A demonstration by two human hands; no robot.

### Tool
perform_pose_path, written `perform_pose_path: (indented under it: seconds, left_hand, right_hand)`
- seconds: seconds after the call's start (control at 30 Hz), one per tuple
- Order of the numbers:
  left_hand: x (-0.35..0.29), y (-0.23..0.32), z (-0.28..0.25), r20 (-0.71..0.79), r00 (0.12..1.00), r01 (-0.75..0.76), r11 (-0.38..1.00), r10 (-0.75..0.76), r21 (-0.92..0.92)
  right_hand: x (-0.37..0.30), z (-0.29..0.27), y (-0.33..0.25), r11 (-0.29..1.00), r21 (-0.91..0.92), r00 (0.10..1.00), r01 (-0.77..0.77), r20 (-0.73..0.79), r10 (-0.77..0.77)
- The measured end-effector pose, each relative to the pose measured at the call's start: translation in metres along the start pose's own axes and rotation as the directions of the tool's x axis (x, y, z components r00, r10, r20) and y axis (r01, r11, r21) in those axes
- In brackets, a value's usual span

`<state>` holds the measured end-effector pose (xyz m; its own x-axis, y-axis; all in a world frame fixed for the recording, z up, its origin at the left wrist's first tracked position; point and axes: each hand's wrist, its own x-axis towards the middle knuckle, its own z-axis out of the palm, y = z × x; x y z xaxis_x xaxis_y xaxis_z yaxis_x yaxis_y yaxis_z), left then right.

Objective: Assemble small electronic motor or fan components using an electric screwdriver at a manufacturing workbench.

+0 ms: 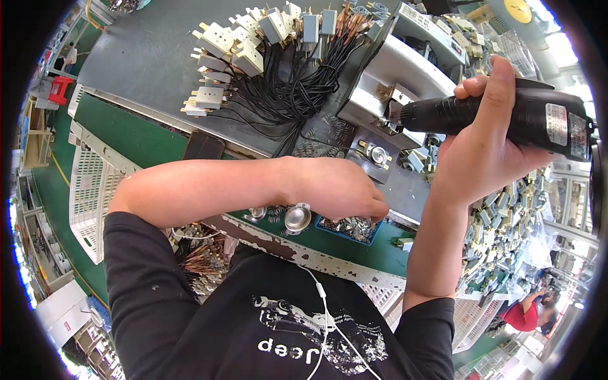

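My right hand (pixel 478 155) is wrapped round a black electric screwdriver (pixel 522 120), whose tip points left at a shiny metal fixture (pixel 396 95). My left hand (pixel 339 187) reaches across to the right, over the near edge of the bench. Its fingers are bent together above a small blue tray (pixel 373 239) full of tiny metal parts; what they pinch, if anything, is hidden. Just beyond this hand sits a round metal piece with side tabs (pixel 378 154) on a metal plate. A round metal cup (pixel 297 218) lies left of the tray.
A bundle of black cables (pixel 301 88) with cream and grey plug blocks (pixel 247 58) lies across the bench (pixel 145 54). Many grey and cream blocks (pixel 500 234) are heaped at the right. White plastic crates (pixel 95 196) stand at the left. A person in red (pixel 522 315) is far right.
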<state>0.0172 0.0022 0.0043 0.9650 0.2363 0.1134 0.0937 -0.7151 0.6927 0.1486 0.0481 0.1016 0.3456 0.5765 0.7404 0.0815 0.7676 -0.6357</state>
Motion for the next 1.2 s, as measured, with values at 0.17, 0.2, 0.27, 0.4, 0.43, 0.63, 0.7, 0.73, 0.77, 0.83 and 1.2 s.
perform_pose_path:
  seconds: [0.17, 0.2, 0.27, 0.4, 0.43, 0.63, 0.7, 0.73, 0.77, 0.83, 1.2]
  left_hand:
    - [-0.003, -0.007, -0.001, -0.202, 0.966, -0.15, 0.986, 0.161, 0.07]
    - [-0.004, -0.008, -0.001, -0.204, 0.966, -0.15, 0.986, 0.161, 0.071]
    - [-0.009, -0.007, -0.002, -0.234, 0.969, -0.077, 0.997, 0.081, 0.026]
    - [-0.014, -0.001, -0.01, -0.257, 0.966, -0.01, 0.997, 0.029, 0.074]
    - [-0.016, 0.001, -0.014, -0.3, 0.954, 0.012, 0.998, 0.008, 0.065]
    - [-0.027, 0.004, -0.034, -0.613, 0.777, 0.243, 0.966, -0.14, 0.086]
    - [-0.031, -0.002, -0.036, -0.66, 0.744, 0.308, 0.93, -0.104, 0.201]
    - [-0.031, -0.008, -0.031, -0.67, 0.737, 0.33, 0.913, -0.09, 0.24]
    - [-0.03, -0.011, -0.027, -0.665, 0.742, 0.325, 0.915, -0.089, 0.24]
    - [-0.025, -0.014, -0.018, -0.61, 0.787, 0.36, 0.874, -0.095, 0.328]
    - [-0.022, -0.026, -0.001, -0.615, 0.784, 0.34, 0.889, -0.087, 0.307]
  right_hand:
    - [0.002, 0.005, 0.004, 0.998, 0.043, 0.999, 0.043, 0.004, -0.043]
    - [0.001, 0.006, 0.004, 0.998, 0.05, 0.999, 0.043, -0.022, -0.042]
    - [0.0, 0.006, 0.003, 0.999, 0.024, 0.999, 0.038, -0.018, -0.038]
    - [0.003, -0.003, 0.004, 0.993, 0.041, 0.993, -0.111, 0.056, 0.109]
    - [0.008, -0.008, 0.007, 0.993, 0.042, 0.993, -0.111, 0.052, 0.108]
    - [0.026, -0.007, 0.014, 0.967, 0.097, 0.952, -0.235, 0.224, 0.209]
    - [0.025, -0.014, 0.02, 0.987, 0.006, 0.928, -0.158, 0.343, 0.146]
    - [0.017, -0.007, 0.011, 0.982, 0.064, 0.944, -0.176, 0.294, 0.15]
    - [0.009, -0.002, 0.0, 0.974, 0.121, 0.957, -0.191, 0.245, 0.157]
    - [0.007, -0.015, -0.009, 0.97, 0.118, 0.947, -0.212, 0.271, 0.174]
    - [-0.011, -0.027, -0.012, 0.981, 0.038, 0.951, -0.188, 0.258, 0.172]
